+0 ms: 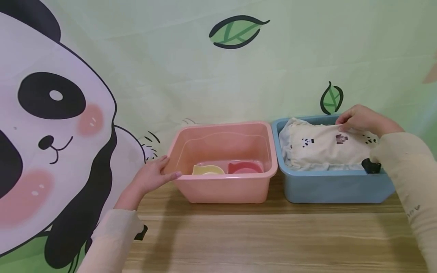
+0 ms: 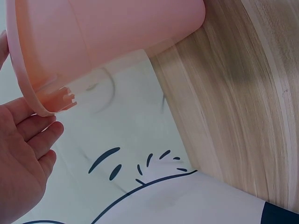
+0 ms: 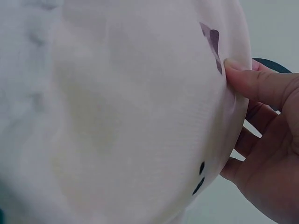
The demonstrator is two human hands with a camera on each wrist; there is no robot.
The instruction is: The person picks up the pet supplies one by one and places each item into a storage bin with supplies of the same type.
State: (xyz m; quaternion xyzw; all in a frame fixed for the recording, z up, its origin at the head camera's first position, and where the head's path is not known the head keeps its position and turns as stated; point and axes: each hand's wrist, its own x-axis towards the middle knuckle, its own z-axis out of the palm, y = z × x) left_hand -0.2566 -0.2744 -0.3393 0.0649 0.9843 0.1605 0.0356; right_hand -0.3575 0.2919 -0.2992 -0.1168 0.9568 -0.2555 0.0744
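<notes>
In the head view my left hand (image 1: 150, 176) holds the front left corner of a pink plastic basin (image 1: 222, 189), thumb along the front rim and fingers at the left rim. The left wrist view shows those fingertips (image 2: 53, 128) right at the rim. Inside the basin lie a yellow bowl-like piece (image 1: 209, 170) and a red one (image 1: 245, 167). My right hand (image 1: 363, 120) pinches the far edge of a cream cloth (image 1: 321, 151) with small animal-face prints. That cloth lies in a blue basin (image 1: 338, 187); in the right wrist view the thumb (image 3: 240, 77) presses on it.
Both basins stand side by side on a wood-grain table (image 1: 259, 239). Behind them hangs a pale green backdrop (image 1: 164, 68) with a large panda (image 1: 51, 132) and leaves. A black item (image 1: 371, 166) sits at the right sleeve, over the blue basin's front rim.
</notes>
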